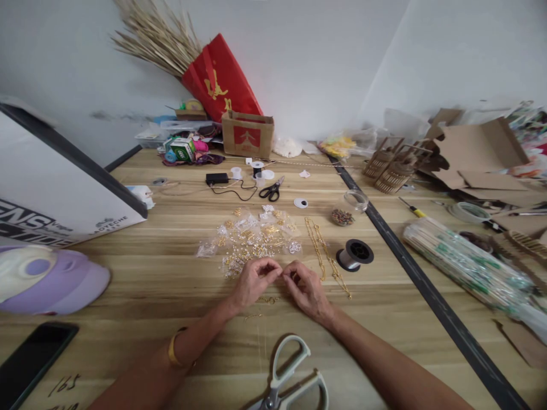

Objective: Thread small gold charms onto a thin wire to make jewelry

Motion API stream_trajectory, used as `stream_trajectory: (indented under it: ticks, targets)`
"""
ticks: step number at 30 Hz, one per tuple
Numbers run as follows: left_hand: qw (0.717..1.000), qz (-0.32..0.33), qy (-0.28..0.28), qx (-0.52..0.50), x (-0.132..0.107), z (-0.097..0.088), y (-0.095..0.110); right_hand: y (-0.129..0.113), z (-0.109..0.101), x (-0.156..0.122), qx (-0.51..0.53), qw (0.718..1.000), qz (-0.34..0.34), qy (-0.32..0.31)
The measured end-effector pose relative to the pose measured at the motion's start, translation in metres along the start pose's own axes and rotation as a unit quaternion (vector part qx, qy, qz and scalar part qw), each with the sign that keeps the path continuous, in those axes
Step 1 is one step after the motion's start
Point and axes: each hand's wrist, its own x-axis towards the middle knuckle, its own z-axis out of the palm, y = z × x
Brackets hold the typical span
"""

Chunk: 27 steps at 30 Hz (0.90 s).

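Note:
My left hand [254, 282] and my right hand [308, 290] meet fingertip to fingertip above the wooden table. Thumb and fingers are pinched on both; whatever lies between them is too small to make out. Just beyond my left hand spreads a pile of gold and clear beads and findings [252, 242], partly in small plastic bags. A gold chain [316, 245] lies to the right of the pile, beside a spool of clear thread [354, 254]. Short bits of gold chain [269, 299] rest under and in front of my hands.
Large scissors [290, 376] lie open near the front edge, smaller black-handled scissors [272, 189] farther back. A tipped jar of beads [344, 215] stands right of centre. At left are a phone [36, 361], a purple cap [72, 279] and a white box [64, 188]; wrapped sticks [465, 262] lie right.

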Motion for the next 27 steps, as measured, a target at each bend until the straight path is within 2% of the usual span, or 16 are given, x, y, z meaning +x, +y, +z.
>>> stream_trajectory:
  ticks: [16,23,27]
  targets:
    - [0.998,-0.025,-0.012,-0.049,0.0033,-0.002,-0.0064,0.0001,-0.0002,0.0006,0.019,0.999,0.029,0.014]
    - [1.0,-0.002,-0.013,-0.007,0.003,-0.0032,-0.0077,0.002,-0.0008,0.0009,0.014,0.999,0.024,0.035]
    - [1.0,-0.003,-0.008,0.008,0.0023,-0.0033,-0.0043,0.0019,-0.0007,0.0013,0.024,0.999,0.034,0.022]
